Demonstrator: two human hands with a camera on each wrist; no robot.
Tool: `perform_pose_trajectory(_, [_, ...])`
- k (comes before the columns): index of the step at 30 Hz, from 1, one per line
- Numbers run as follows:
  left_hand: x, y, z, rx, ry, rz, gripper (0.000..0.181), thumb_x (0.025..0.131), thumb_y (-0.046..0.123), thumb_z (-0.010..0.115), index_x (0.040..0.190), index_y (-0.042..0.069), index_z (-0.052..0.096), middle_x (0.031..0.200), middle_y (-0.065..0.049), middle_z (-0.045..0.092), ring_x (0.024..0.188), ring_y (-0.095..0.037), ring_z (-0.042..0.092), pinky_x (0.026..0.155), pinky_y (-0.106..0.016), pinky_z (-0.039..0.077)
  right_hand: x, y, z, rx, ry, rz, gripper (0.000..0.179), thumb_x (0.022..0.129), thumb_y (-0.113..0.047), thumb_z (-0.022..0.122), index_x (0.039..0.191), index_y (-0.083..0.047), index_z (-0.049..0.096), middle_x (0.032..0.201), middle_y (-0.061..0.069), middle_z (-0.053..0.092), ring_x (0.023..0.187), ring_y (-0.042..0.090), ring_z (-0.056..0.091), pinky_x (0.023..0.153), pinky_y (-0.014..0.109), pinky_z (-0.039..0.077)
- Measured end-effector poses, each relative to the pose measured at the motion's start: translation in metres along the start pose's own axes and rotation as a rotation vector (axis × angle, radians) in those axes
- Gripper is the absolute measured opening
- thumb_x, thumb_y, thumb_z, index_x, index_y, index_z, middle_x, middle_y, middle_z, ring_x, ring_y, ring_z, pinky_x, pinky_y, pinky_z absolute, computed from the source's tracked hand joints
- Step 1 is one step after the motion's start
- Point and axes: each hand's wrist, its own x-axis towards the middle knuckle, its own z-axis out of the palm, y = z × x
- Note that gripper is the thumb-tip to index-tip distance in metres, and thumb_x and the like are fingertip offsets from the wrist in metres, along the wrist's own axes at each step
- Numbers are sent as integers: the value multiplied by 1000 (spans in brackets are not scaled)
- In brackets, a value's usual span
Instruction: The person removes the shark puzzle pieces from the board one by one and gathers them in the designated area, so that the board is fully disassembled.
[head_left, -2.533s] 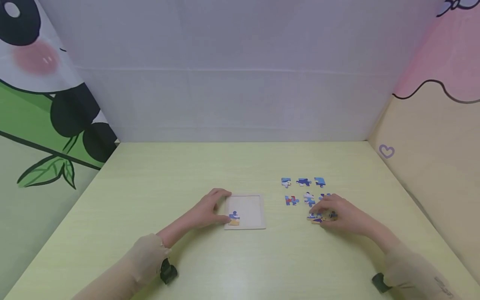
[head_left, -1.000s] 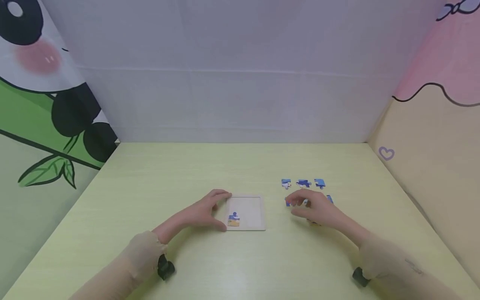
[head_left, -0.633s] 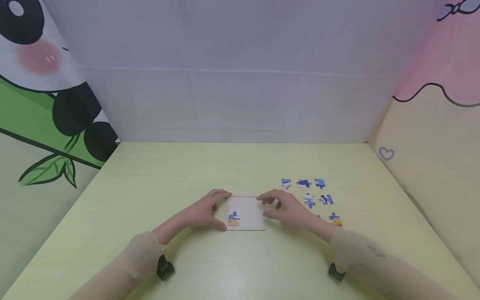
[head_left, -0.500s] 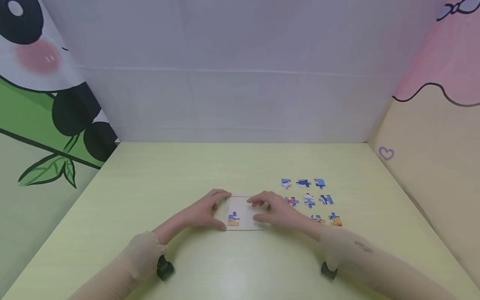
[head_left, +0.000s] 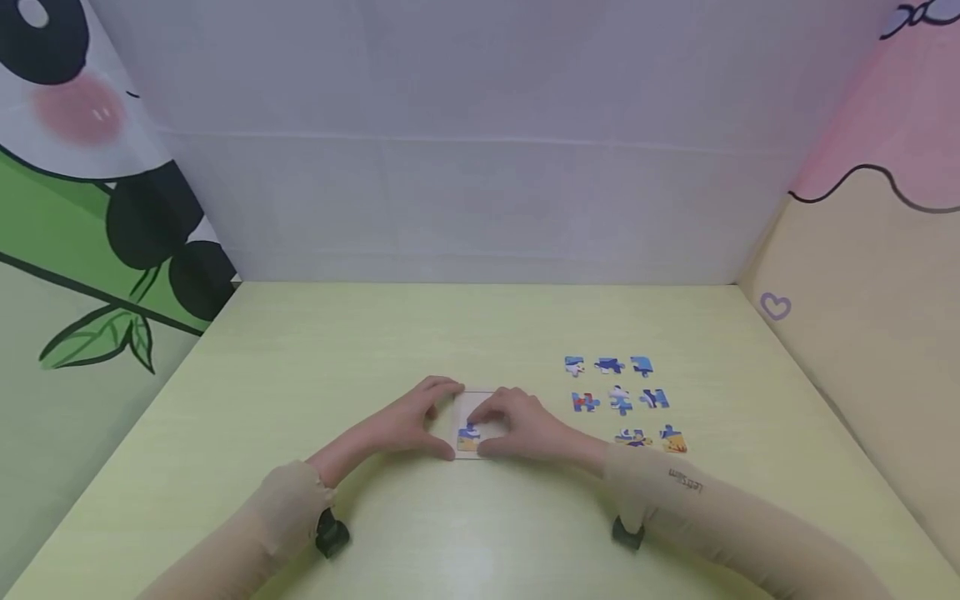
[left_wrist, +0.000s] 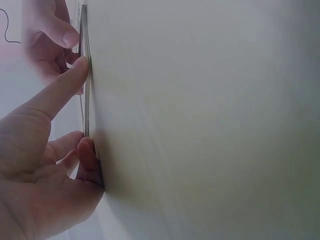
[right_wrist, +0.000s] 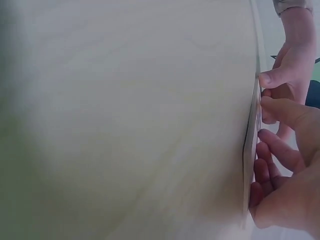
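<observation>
A shallow square puzzle tray lies near the middle of the table. One puzzle piece, blue above and sandy below, sits in its near left corner. My left hand grips the tray by its left side, fingers at the far corner and thumb at the near one. Over the tray is my right hand, its index fingertip at the piece's knob and its thumb by the lower right side. A gap shows between that thumb and index finger. In the right wrist view, the right hand's thumb is close to the tray's edge.
Several loose puzzle pieces lie in three rows right of the tray, blue, red and sandy in print. A pale table carries everything. A white curtain-like wall stands behind it, with painted panels at both sides.
My right hand has moved left from the loose pieces, across the table, to the piece in the tray. It carries no visible piece. My left hand stays at the tray's left side.
</observation>
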Motion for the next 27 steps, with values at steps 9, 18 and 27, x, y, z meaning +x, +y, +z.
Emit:
perform_pose_trajectory(9, [-1, 2, 0, -10, 6, 1, 92, 74, 29, 87, 150, 9, 38, 154, -12, 34, 104, -22, 50, 89, -34, 44, 4, -7, 0, 49, -26, 10, 36, 80, -19, 80, 112, -19, 65, 109, -7, 66, 106, 13, 51, 98, 37, 38])
perform_pose_trajectory(18, [1, 0, 0, -13, -2, -12, 94, 74, 30, 87, 151, 10, 37, 154, -11, 34, 106, -23, 50, 89, -34, 45, 2, -13, 3, 97, -7, 12, 37, 80, -13, 79, 113, -15, 63, 103, -7, 66, 99, 8, 58, 96, 29, 47])
perform_pose_trajectory(27, [2, -2, 2, -3, -3, -27, 93, 74, 31, 87, 150, 11, 38, 155, -11, 34, 105, -22, 50, 89, -34, 45, 3, -14, 2, 76, -12, 28, 38, 79, -15, 80, 115, -14, 68, 101, -8, 68, 96, 7, 59, 91, 25, 47])
